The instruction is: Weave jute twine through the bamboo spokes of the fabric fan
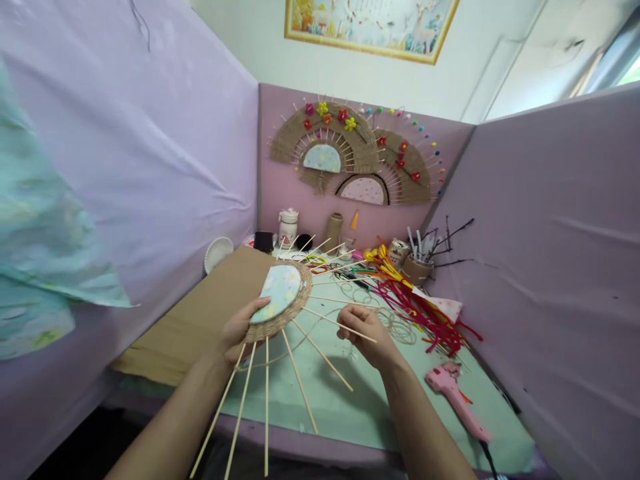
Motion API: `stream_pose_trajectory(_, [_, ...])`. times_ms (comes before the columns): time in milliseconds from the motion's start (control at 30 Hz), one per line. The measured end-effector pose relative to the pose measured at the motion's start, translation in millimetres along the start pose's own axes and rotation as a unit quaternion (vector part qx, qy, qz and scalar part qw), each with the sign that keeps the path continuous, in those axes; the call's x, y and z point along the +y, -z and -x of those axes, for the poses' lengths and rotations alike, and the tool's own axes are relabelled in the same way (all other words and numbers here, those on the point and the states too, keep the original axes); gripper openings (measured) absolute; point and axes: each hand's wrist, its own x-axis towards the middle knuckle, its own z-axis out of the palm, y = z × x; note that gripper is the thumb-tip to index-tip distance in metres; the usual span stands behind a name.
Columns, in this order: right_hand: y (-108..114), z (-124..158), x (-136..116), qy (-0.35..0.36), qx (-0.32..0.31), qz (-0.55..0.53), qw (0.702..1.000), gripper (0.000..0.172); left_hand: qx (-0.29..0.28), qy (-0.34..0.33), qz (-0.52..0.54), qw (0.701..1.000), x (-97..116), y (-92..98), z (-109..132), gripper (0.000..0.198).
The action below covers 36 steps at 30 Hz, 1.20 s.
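Observation:
My left hand (pixel 241 332) grips a half-round fan frame, thumb on its pale blue floral cloth centre (pixel 280 291). Woven brown twine (pixel 306 288) borders the cloth's curved edge. Thin wooden sticks (pixel 301 379) radiate from that border, several pointing toward me and others to the right and away. A loose strand of twine (pixel 300 343) runs from under the frame toward my right hand (pixel 364 328). The fingers of this hand are curled closed around the strand, their tips partly hidden. One stick crosses in front of these fingers.
Brown cardboard (pixel 200 310) lies at left. A pink glue gun (pixel 460 403) rests at right, near red and orange pipe cleaners (pixel 425 307). Coiled twine (pixel 400 327) lies beyond my right hand. A twine spool (pixel 334 230) and white jar (pixel 289 228) stand behind, below decorated fans (pixel 363 140).

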Motion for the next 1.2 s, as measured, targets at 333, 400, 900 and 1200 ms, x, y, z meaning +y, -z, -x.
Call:
stream_pose_trajectory(333, [-4, 16, -11, 0.009, 0.076, 0.021, 0.997, 0.020, 0.036, -0.045, -0.004, 0.998, 5, -6.9, 10, 0.041])
stream_pose_trajectory(400, [-4, 21, -16, 0.041, 0.088, 0.034, 0.995, 0.018, 0.039, -0.045, -0.001, 0.998, 7, -4.4, 10, 0.041])
stream_pose_trajectory(900, [7, 47, -41, 0.264, 0.182, 0.331, 0.887, 0.006, 0.049, -0.009, -0.029, 0.998, 5, -4.4, 11, 0.040])
stream_pose_trajectory(1200, [11, 36, -25, 0.164, 0.208, 0.132, 0.955, 0.013, 0.023, 0.013, -0.042, 0.999, -1, -3.0, 11, 0.042])
